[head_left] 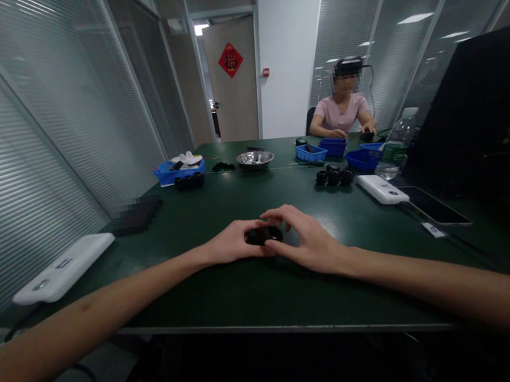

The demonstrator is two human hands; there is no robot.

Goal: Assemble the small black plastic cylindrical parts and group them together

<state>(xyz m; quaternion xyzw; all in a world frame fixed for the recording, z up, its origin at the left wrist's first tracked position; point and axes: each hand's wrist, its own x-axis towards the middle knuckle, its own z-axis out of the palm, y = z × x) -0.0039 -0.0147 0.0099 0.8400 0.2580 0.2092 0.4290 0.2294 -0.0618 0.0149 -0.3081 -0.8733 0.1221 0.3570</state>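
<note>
A small black cylindrical part [256, 237] lies on its side just above the green table [251, 293], with a round opening toward the right. My left hand [234, 241] is closed around its left end, thumb in front and fingers behind. From the right, my right hand [307, 237] curves its thumb and fingers about the open end. The right thumb touches the part's front edge; whether the other right fingers press on it I cannot make out. The exact kind of part is too dark to tell.
Black round parts [333, 175] stand in a cluster at right, others [189, 181] at left by a blue basket [171, 178]. Behind are a metal bowl [255, 160] and blue trays [360, 161]. A bottle [395, 148], white power bank [382, 188] and phone [435, 205] are right. A co-worker [343, 111] sits opposite.
</note>
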